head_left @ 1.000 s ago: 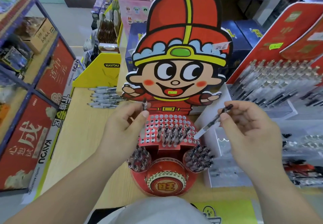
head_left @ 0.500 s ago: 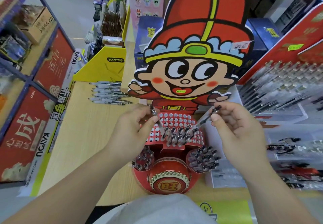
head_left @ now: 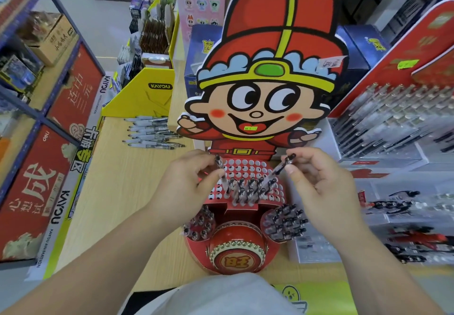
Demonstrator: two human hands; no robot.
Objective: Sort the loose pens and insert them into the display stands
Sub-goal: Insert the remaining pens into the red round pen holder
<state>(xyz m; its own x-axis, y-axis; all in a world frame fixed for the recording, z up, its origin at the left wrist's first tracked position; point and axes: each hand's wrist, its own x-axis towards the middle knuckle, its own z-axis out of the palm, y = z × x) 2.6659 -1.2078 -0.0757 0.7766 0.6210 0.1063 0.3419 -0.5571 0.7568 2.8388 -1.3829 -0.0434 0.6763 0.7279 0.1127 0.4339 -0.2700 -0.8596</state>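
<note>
Status: insertion is under way at the display stand (head_left: 235, 258), a red unit with a cartoon backboard at the near edge of the counter (head_left: 118, 191).

Left hand (head_left: 186, 186) pinches the left pen (head_left: 218, 160) between thumb and fingers, tip down over the left part of the stand's hole panel (head_left: 248, 167). Right hand (head_left: 319, 191) pinches the right pen (head_left: 277, 169), slanted, tip toward the panel's right part. Whether either tip has entered a hole: cannot tell.

Done: a small cluster of seated pens (head_left: 245, 189) stands in the panel's front rows. The left cup (head_left: 199, 223) and right cup (head_left: 285, 223) at the stand's front look full.

Left to do: most back-row holes are vacant. A row of loose pens (head_left: 152, 132) lies on the counter behind and left of the stand, well apart from both hands. Judgement: well under half of the panel is filled.

Surroundings: yellow carton (head_left: 142, 93) behind the loose pens; tiered rack (head_left: 393, 118) of pens right of the stand; clear trays (head_left: 405, 216) with more pens, also to its right but nearer.

Obstruction: the seated pens crowd the holes being aimed at, so their caps could snag an incoming barrel.
</note>
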